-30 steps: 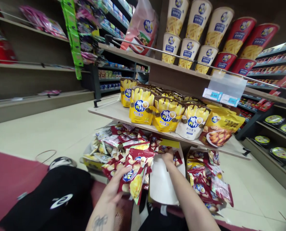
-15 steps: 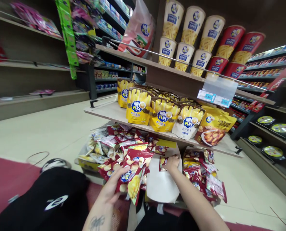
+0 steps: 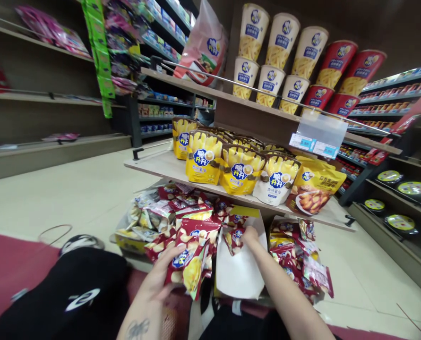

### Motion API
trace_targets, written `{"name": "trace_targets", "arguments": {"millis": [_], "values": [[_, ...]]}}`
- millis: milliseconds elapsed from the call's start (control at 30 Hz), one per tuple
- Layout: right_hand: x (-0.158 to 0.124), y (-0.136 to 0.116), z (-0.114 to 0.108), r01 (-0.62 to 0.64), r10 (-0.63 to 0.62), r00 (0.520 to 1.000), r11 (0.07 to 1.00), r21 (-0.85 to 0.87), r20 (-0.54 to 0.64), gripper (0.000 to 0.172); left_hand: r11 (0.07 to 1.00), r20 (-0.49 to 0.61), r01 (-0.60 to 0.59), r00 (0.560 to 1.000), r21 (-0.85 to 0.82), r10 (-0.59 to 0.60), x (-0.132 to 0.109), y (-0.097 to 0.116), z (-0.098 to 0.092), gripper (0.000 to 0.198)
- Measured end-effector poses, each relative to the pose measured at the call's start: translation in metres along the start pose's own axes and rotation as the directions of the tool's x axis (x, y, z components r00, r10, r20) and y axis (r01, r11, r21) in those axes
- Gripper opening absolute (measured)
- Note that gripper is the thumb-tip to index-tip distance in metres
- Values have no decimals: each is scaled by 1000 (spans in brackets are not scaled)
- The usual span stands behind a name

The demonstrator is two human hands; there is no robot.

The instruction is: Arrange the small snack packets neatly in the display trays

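Observation:
My left hand (image 3: 158, 278) is closed on a stack of red snack bags (image 3: 190, 257) held upright in front of me. My right hand (image 3: 252, 234) reaches forward under the wooden shelf (image 3: 167, 165) and pinches a small red snack packet (image 3: 234, 237) over a white box flap (image 3: 239, 274). More red and mixed snack bags (image 3: 164, 208) lie piled on the low shelf to the left, and another heap of red bags (image 3: 298, 257) lies to the right of my forearm.
Yellow and white snack bags (image 3: 240, 171) stand in rows on the wooden shelf, with price tags (image 3: 313, 144) above. Large cup-shaped snack tubs (image 3: 288, 52) fill the top shelf. My black-trousered knee (image 3: 72, 293) is at lower left. Shelving aisles run along both sides.
My right hand has drawn a small red packet back from under the shelf toward the stack in my left hand. My left hand has stayed almost still.

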State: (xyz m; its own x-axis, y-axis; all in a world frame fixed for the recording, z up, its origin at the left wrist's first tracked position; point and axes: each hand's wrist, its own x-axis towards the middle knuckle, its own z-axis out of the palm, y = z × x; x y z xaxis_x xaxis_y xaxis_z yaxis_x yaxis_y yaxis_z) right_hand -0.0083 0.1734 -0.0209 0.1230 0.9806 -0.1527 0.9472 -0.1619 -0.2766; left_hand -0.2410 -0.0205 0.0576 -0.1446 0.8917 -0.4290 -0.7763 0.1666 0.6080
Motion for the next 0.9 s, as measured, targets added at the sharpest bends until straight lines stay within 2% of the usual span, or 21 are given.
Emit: {"name": "trace_targets", "arguments": {"millis": [67,133,333,567,767,900], "values": [[4,-1,-6,47,-47,999,999,-7,-2,27,1000,-12,-10,1000,-1,10,0,0,0,29],[9,-4,-11,68,-69,997,998,-16,-28,24,1000,-8,-9,1000,-5,9,0,-1,0,27],[17,-13,-15,-6,-5,986,998,-64,-166,28,1000,16,8,1000,-17,-7,3,-2,-5,28],[15,-5,-13,-79,55,983,987,-137,-176,27,1000,-7,-10,1000,-20,10,5,-2,-3,26],[17,3,-29,-109,43,967,961,-255,-252,30,1000,-19,-16,1000,-17,16,7,-3,-2,29],[13,4,-28,-115,21,958,942,-314,-287,34,1000,-11,-1,1000,-7,1,8,-4,-3,33]]}}
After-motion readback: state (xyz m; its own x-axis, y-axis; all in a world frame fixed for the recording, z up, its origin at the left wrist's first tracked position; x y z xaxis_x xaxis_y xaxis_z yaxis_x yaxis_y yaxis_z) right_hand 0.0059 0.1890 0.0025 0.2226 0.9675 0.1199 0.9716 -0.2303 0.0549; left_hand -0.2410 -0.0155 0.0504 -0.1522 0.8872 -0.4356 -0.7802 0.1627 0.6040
